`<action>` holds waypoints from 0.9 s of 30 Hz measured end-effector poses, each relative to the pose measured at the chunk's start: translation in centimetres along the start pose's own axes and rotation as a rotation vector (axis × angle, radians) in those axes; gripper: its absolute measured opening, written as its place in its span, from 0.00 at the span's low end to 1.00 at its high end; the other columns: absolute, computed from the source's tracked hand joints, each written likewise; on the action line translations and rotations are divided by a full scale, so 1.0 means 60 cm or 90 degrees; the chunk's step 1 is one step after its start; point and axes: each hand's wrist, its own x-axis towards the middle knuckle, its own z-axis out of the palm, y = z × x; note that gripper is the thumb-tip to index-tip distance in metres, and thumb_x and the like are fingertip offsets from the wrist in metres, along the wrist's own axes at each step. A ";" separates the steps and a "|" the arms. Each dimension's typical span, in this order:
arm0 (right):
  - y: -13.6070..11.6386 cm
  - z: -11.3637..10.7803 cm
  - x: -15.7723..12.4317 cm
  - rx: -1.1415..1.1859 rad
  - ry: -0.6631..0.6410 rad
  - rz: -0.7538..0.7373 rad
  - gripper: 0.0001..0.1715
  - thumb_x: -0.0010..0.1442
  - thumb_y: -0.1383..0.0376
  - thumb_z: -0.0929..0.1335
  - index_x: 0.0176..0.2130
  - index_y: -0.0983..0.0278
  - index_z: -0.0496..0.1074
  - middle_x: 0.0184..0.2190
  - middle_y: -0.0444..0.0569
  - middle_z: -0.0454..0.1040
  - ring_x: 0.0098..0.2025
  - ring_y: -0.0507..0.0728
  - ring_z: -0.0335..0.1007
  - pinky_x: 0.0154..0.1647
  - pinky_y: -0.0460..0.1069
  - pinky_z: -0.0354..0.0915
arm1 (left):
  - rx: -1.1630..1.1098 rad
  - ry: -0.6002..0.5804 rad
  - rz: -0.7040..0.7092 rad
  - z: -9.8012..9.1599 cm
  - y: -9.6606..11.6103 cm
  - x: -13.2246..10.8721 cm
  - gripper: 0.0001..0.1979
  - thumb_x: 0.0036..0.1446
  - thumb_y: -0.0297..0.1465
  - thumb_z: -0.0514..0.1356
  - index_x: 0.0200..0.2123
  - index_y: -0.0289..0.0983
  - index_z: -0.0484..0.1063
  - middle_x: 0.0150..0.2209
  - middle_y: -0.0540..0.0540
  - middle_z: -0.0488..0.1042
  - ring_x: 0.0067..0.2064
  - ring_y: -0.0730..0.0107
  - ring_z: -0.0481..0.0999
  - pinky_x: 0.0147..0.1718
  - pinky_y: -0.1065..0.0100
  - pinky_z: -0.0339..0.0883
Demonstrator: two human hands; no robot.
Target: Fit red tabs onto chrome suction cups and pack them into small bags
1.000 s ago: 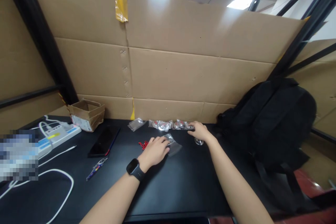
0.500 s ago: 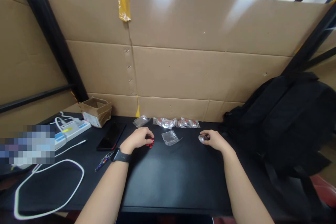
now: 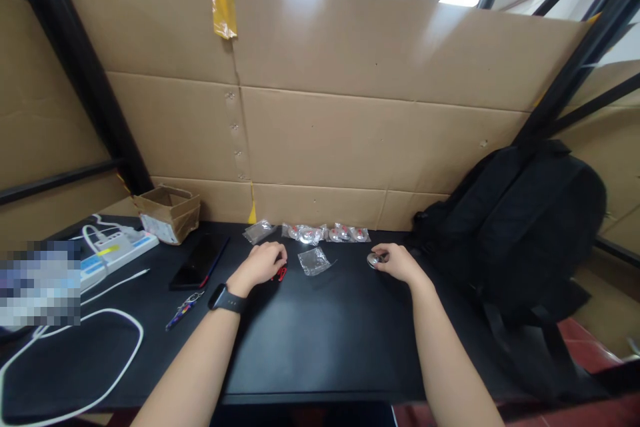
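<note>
My left hand point(image 3: 263, 263), with a dark watch on its wrist, rests on the black table with curled fingers closed over a small red cord-like piece point(image 3: 281, 274). Part of that piece is hidden under the fingertips. On the right, thumb and fingers of my right hand point(image 3: 399, 263) pinch a small round silver disc point(image 3: 373, 260) at its edge, at or just above the tabletop. Between the hands lies a crumpled clear plastic bag point(image 3: 315, 261). Behind it is a row of several clear-wrapped round silver pieces with red bits point(image 3: 307, 234), beside another clear bag point(image 3: 259, 231).
Left on the black table point(image 3: 320, 353) are a phone point(image 3: 200, 261), a keyring point(image 3: 184, 309), a power strip point(image 3: 120, 259), a white cable point(image 3: 143, 333) and an open cardboard box point(image 3: 173, 213). A black backpack point(image 3: 520, 233) stands right. Cardboard point(image 3: 325, 140) walls the back.
The whole view has shifted slightly, so things sit further left. The silver disc in my right hand shows a different tilt. Both hands keep about the same places on the table.
</note>
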 end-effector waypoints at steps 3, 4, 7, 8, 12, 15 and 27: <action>0.003 -0.002 0.001 0.005 0.011 -0.001 0.24 0.45 0.64 0.75 0.44 0.60 0.80 0.38 0.50 0.83 0.37 0.58 0.79 0.39 0.48 0.70 | -0.017 0.036 -0.029 -0.005 0.004 0.003 0.05 0.60 0.31 0.58 0.36 0.42 0.75 0.37 0.48 0.79 0.44 0.59 0.76 0.45 0.63 0.62; 0.003 -0.003 0.002 0.018 0.021 -0.005 0.24 0.45 0.63 0.75 0.44 0.61 0.80 0.37 0.49 0.83 0.36 0.58 0.78 0.39 0.49 0.70 | -0.028 0.043 -0.035 -0.008 0.007 0.004 0.05 0.60 0.32 0.58 0.36 0.42 0.75 0.36 0.48 0.80 0.43 0.60 0.77 0.45 0.63 0.62; -0.001 -0.001 0.003 0.114 0.061 -0.021 0.23 0.45 0.61 0.76 0.44 0.63 0.79 0.37 0.51 0.82 0.35 0.58 0.78 0.39 0.50 0.72 | -0.086 0.046 -0.028 -0.016 0.013 0.003 0.03 0.59 0.33 0.60 0.33 0.42 0.75 0.33 0.49 0.80 0.39 0.62 0.78 0.43 0.65 0.63; -0.005 0.001 0.003 0.165 0.071 -0.025 0.24 0.45 0.60 0.76 0.44 0.64 0.78 0.38 0.53 0.82 0.34 0.58 0.78 0.38 0.51 0.73 | -0.111 0.049 -0.017 -0.018 0.015 0.002 0.03 0.58 0.33 0.61 0.33 0.41 0.75 0.33 0.49 0.80 0.38 0.63 0.78 0.42 0.66 0.64; -0.039 0.008 0.002 0.390 0.078 -0.054 0.27 0.46 0.58 0.77 0.45 0.66 0.76 0.42 0.57 0.81 0.37 0.60 0.79 0.40 0.55 0.75 | -0.229 0.127 0.028 -0.026 0.025 0.000 0.09 0.59 0.34 0.61 0.42 0.41 0.77 0.35 0.48 0.80 0.37 0.66 0.77 0.40 0.68 0.66; -0.084 0.021 -0.005 0.502 0.071 -0.087 0.28 0.46 0.57 0.78 0.46 0.64 0.74 0.43 0.56 0.80 0.41 0.60 0.78 0.46 0.57 0.75 | -0.337 0.184 0.035 -0.023 0.043 0.006 0.15 0.61 0.38 0.59 0.49 0.41 0.78 0.40 0.45 0.80 0.41 0.64 0.77 0.45 0.64 0.67; -0.232 0.089 -0.055 0.674 -0.012 -0.247 0.28 0.50 0.63 0.77 0.50 0.57 0.71 0.52 0.52 0.74 0.45 0.58 0.77 0.41 0.51 0.74 | -0.871 0.222 -0.076 0.045 0.145 0.010 0.16 0.51 0.39 0.70 0.39 0.36 0.73 0.38 0.44 0.81 0.42 0.64 0.80 0.45 0.64 0.73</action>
